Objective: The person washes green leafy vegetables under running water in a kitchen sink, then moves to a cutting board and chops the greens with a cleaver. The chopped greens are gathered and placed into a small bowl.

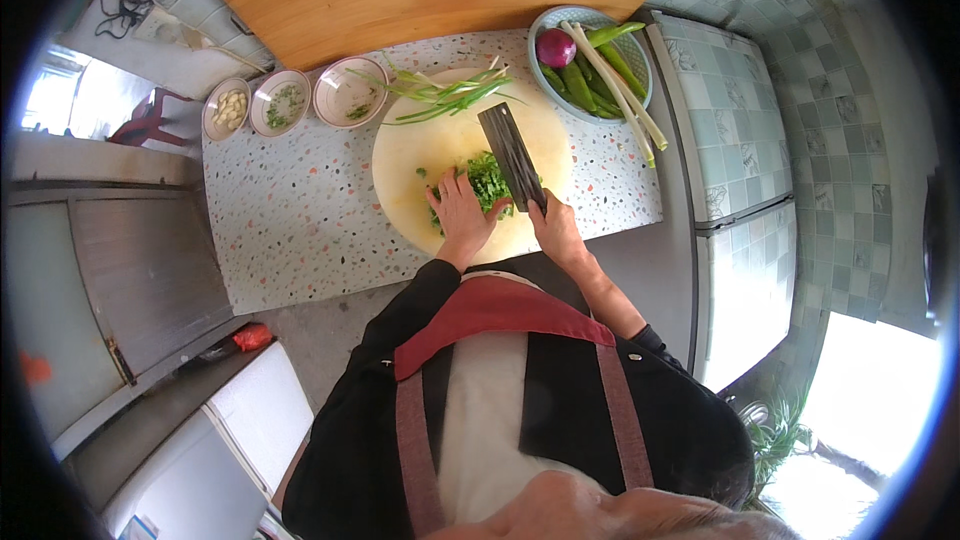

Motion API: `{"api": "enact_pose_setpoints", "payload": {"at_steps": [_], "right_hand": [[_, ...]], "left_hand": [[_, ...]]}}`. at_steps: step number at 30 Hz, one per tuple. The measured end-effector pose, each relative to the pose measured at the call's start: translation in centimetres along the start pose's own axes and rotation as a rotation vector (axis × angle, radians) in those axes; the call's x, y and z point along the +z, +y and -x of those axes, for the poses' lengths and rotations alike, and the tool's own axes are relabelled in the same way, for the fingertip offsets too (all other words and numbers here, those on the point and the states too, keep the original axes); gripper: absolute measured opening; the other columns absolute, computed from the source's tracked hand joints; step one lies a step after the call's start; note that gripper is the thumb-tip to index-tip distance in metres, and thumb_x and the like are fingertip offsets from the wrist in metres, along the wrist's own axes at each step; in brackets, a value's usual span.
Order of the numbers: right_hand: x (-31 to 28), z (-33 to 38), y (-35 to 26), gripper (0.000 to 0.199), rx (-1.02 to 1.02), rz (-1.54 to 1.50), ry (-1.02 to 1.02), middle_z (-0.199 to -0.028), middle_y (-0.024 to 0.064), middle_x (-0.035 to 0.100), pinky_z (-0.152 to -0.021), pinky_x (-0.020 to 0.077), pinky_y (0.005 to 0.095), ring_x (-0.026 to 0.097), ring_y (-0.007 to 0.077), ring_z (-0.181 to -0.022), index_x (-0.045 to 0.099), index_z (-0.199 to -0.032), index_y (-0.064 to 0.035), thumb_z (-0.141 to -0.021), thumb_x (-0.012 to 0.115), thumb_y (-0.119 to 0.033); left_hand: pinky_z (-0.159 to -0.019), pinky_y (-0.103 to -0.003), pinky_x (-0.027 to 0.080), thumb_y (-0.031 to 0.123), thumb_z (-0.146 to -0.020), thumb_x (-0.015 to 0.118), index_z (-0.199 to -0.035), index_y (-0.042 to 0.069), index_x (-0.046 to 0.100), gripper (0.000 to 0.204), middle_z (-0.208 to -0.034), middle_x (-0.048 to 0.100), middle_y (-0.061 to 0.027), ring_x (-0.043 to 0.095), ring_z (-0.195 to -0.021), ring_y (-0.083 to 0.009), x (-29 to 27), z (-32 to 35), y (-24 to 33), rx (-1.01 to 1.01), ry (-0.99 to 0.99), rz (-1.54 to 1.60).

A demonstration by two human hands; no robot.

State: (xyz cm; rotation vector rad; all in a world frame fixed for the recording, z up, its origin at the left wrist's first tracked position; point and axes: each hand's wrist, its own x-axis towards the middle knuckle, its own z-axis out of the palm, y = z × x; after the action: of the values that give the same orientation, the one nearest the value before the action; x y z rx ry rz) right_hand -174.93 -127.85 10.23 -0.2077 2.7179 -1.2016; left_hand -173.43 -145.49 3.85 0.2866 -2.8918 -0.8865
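My right hand (557, 232) is wrapped round the handle of a dark-bladed cleaver (510, 152), whose broad blade points away from me over a round pale chopping board (400, 155). Just left of the blade lies a heap of chopped green herbs (487, 178). My left hand (463, 214) rests on the near left side of that heap, its fingers spread apart and its thumb toward the cleaver. Along the far edge of the board lies a loose bunch of scallions (450, 97).
Three small bowls line the far left of the speckled table (300, 210): garlic cloves (230, 108), chopped greens (285, 103), and a bowl with green scraps (350, 92). At far right, a blue basket (566, 16) holds a purple onion (555, 47), green peppers (580, 85) and leek stalks (625, 90). A refrigerator (725, 120) flanks the table.
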Motion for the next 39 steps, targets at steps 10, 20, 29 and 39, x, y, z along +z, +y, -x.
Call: {"api": "enact_pose_setpoints", "payload": {"at_steps": [10,20,29,39], "right_hand": [[-1.8,1.9,1.0,0.02,0.063,0.006,-0.033,-0.075,0.0304,0.064,-0.064,0.0507,0.0522,0.065,0.0499,-0.076,0.058,-0.102,0.0048,-0.098,0.058,-0.015],[-2.3,1.9,1.6,0.021,0.049,-0.003,-0.056,-0.078,0.0304,0.065,-0.065,0.0512,0.0521,0.065,0.0498,-0.078,0.057,-0.102,0.0053,-0.097,0.058,-0.015],[-3.2,2.4,1.4,0.023,0.111,0.0,-0.082,-0.079,0.0314,0.065,-0.066,0.0524,0.0505,0.065,0.0498,-0.08,0.058,-0.105,0.0072,-0.097,0.058,-0.015],[-3.1,2.8,2.7,0.027,0.058,0.014,-0.053,-0.077,0.0321,0.064,-0.066,0.0526,0.0504,0.065,0.0495,-0.079,0.058,-0.108,0.0086,-0.097,0.058,-0.016]], "left_hand": [[-0.114,-0.065,0.014,0.041,-0.069,0.086,-0.145,0.0,0.034,0.101,-0.146,0.041,-0.0187,0.033,-0.141,-0.0341,-0.4,1.7,-2.0,0.082,-0.063,-0.108],[-0.115,-0.064,0.018,0.034,-0.052,0.095,-0.152,0.006,0.027,0.124,-0.143,0.041,-0.0194,0.035,-0.14,-0.0371,-2.2,0.2,-3.8,0.188,-0.296,-0.134],[-0.116,-0.068,0.012,0.043,-0.065,0.09,-0.157,0.004,0.013,0.126,-0.158,0.026,-0.0242,0.023,-0.147,-0.042,-2.7,1.0,-2.1,-0.011,-0.294,-0.003],[-0.108,-0.054,0.032,0.016,-0.08,0.074,-0.132,0.0,0.05,0.06,-0.138,0.044,-0.0182,0.044,-0.126,-0.0386,0.0,-0.1,-4.2,0.141,-0.196,-0.094]]}}
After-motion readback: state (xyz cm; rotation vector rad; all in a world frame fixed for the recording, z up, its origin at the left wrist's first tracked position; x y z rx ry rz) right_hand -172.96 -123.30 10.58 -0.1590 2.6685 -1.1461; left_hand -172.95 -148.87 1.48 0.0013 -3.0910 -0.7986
